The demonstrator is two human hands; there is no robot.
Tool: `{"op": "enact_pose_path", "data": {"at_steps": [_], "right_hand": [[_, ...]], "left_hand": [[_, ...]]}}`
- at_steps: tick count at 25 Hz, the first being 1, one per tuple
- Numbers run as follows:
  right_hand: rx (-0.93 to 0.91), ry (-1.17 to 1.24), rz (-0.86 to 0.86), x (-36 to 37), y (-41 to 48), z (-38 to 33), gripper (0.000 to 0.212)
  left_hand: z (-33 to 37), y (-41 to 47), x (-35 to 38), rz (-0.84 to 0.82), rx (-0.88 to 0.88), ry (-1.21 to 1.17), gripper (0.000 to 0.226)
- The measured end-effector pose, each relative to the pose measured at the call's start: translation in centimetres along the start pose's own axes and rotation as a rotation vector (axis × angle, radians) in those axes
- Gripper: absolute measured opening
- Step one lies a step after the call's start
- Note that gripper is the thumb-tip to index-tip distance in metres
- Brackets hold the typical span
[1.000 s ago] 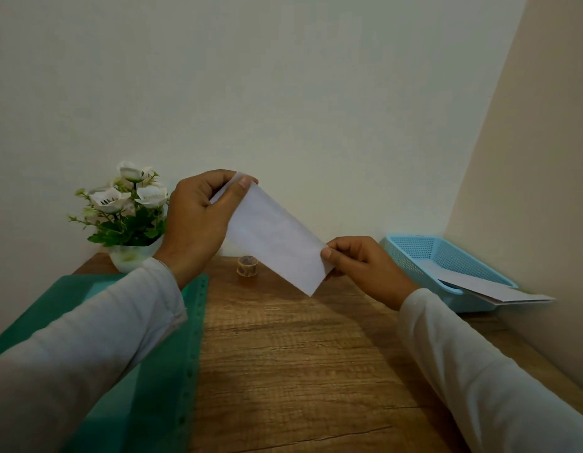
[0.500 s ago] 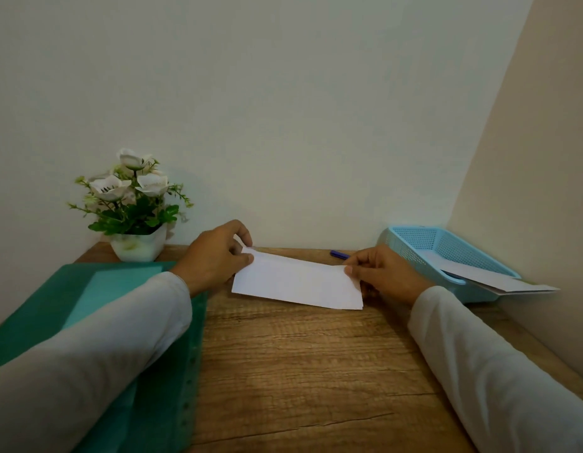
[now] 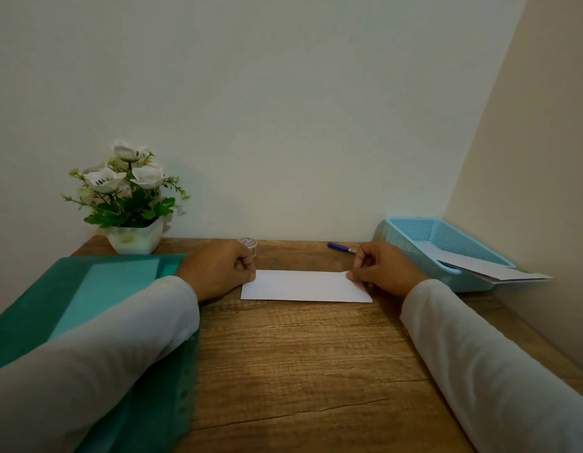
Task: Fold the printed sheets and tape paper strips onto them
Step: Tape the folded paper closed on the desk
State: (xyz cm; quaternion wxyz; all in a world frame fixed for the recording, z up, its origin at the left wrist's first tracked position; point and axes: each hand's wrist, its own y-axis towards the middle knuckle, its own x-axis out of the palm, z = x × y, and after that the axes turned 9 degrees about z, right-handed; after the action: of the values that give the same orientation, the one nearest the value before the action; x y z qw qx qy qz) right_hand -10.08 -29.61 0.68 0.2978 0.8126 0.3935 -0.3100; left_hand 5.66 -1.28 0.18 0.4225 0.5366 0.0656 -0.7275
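Now, on the head view, I've got the folded sheet [image 3: 305,287] flat near the far edge of the desk [image 3: 300,371], left hand [image 3: 218,269] pinching its far-left corner, right hand [image 3: 386,268] its far-right one, so I'd square both corners first, then press the crease outward from the middle.

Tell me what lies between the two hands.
The folded white sheet lies there; left hand at one end, right hand pinching the other. Head view.
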Motion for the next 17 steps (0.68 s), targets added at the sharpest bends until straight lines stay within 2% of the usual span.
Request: {"op": "enact_pose_path", "data": {"at_steps": [8, 13, 17], "right_hand": [[-0.028, -0.077, 0.066, 0.3, -1.2, -0.4, 0.018], [-0.106, 0.034, 0.190, 0.3, -3.5, -2.5, 0.014], [-0.236, 0.081, 0.148, 1.0, -5.9, -5.8, 0.014]], "left_hand": [[0.7, 0.2, -1.4, 0.011, 0.027, 0.093, 0.005], [3.5, -0.3, -5.5, 0.191, 0.121, -0.024, 0.004], [4.8, -2.9, -7.5, 0.188, 0.187, -0.064, 0.008]]}}
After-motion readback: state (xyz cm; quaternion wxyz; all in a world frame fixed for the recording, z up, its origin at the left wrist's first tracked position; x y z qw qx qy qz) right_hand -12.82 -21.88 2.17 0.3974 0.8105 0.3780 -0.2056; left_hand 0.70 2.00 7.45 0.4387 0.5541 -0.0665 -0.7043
